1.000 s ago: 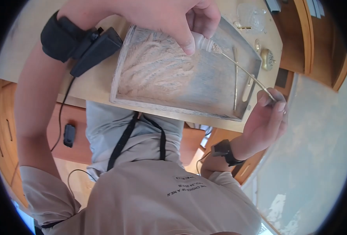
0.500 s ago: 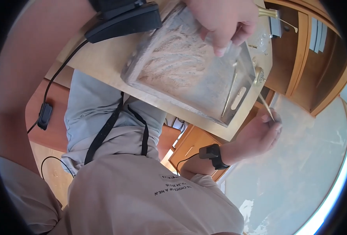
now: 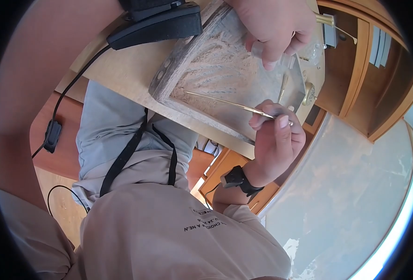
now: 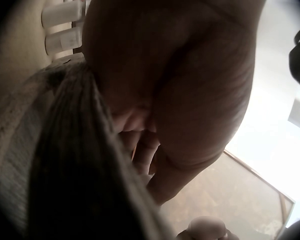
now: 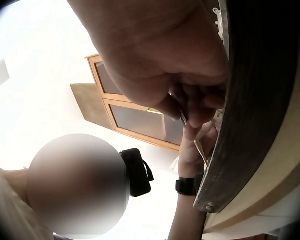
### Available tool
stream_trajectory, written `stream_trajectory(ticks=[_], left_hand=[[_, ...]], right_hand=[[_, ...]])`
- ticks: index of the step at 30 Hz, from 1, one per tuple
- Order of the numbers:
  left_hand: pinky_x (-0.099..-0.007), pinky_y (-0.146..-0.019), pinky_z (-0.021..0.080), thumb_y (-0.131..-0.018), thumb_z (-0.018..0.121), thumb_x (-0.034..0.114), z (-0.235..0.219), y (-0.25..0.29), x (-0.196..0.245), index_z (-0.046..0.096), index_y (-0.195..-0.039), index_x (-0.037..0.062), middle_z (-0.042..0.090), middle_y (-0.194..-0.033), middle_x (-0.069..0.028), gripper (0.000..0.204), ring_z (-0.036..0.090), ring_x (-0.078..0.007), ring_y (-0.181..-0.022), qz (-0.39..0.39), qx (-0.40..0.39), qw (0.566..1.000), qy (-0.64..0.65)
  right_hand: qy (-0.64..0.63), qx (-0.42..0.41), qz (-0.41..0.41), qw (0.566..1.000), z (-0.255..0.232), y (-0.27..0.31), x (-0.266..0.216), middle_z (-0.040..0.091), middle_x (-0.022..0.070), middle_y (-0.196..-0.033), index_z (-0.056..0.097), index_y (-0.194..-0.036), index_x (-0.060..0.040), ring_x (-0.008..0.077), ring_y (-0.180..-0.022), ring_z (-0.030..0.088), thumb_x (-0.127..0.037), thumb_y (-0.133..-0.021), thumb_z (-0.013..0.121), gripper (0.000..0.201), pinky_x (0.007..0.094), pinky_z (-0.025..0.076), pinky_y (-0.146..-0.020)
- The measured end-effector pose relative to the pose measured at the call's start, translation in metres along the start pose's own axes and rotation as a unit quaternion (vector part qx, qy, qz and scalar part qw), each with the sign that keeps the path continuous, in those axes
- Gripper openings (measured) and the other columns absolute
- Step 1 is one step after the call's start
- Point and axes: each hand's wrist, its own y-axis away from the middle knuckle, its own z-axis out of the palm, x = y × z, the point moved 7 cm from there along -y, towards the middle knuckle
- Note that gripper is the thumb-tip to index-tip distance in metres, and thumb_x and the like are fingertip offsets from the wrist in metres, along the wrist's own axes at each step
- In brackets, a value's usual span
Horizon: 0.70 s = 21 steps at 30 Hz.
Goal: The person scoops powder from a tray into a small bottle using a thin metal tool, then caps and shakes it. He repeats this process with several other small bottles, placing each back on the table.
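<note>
Held apart over the wooden tray (image 3: 181,58) in the head view, the left hand (image 3: 281,23) grips a translucent vial (image 3: 285,61), likely so spills drop back, while the right hand (image 3: 279,137) pinches a thin brass-coloured rod (image 3: 230,103) reaching leftward to pale powder (image 3: 220,60). From the left wrist, fingers mostly hide the vial beside the tray wall. From the right wrist, fingertips pinch the rod, presumably for fine control.

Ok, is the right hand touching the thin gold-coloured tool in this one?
Touching. The head view shows the right hand holding the thin gold-coloured tool, pinching it near its handle end.
</note>
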Motion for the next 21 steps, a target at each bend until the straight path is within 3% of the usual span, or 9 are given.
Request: stream_trajectory(ticks=[9, 10, 13, 18, 21], left_hand=[[-0.0392, -0.079, 0.051, -0.079, 0.078, 0.018, 0.005, 0.008, 0.004, 0.066, -0.103, -0.0007, 0.068, -0.096, -0.0155, 0.032, 0.065, -0.0288, -0.094, 0.009, 0.028, 0.999, -0.034], [-0.0390, -0.079, 0.051, -0.079, 0.078, 0.017, 0.003, 0.001, 0.005, 0.066, -0.102, -0.0006, 0.068, -0.097, -0.0153, 0.031, 0.066, -0.0282, -0.094, -0.026, -0.007, 0.999, -0.022], [-0.0379, -0.080, 0.051, -0.080, 0.078, 0.016, -0.005, 0.001, 0.004, 0.067, -0.101, -0.0007, 0.069, -0.097, -0.0147, 0.029, 0.066, -0.0267, -0.094, 0.008, -0.073, 0.995, 0.074], [-0.0364, -0.081, 0.052, -0.081, 0.078, 0.016, 0.007, 0.017, 0.015, 0.068, -0.102, -0.0014, 0.069, -0.098, -0.0136, 0.029, 0.065, -0.0251, -0.094, 0.083, 0.053, 0.995, -0.030], [-0.0360, -0.082, 0.052, -0.082, 0.078, 0.017, 0.004, 0.007, 0.006, 0.068, -0.103, -0.0019, 0.068, -0.098, -0.0128, 0.030, 0.065, -0.0245, -0.094, 0.055, 0.003, 0.998, 0.026]], right_hand=[[-0.138, 0.026, 0.047, 0.989, -0.026, 0.001, 0.014, 0.070, 0.0208, -0.088, 0.068, -0.106, 0.0111, 0.0252, -0.076, 0.067, -0.020, -0.103, 0.057, 0.033, 0.0303, 0.049, -0.065], [-0.148, 0.022, 0.035, 0.988, -0.029, 0.001, 0.012, 0.068, 0.0187, -0.083, 0.068, -0.106, 0.0107, 0.0230, -0.075, 0.061, -0.021, -0.103, 0.056, 0.034, 0.0318, 0.045, -0.067], [-0.202, 0.054, 0.021, 0.978, -0.046, 0.004, 0.007, 0.065, 0.0161, -0.078, 0.068, -0.106, 0.0102, 0.0218, -0.076, 0.055, -0.022, -0.104, 0.054, 0.035, 0.0347, 0.042, -0.069], [-0.193, 0.173, -0.049, 0.965, -0.084, 0.018, -0.008, 0.064, 0.0089, -0.074, 0.070, -0.106, 0.0016, 0.0164, -0.076, 0.052, -0.026, -0.106, 0.049, 0.034, 0.0337, 0.037, -0.077], [-0.169, 0.201, -0.065, 0.963, -0.092, 0.022, -0.013, 0.064, 0.0087, -0.075, 0.070, -0.106, 0.0017, 0.0156, -0.076, 0.052, -0.026, -0.106, 0.050, 0.035, 0.0340, 0.037, -0.076]])
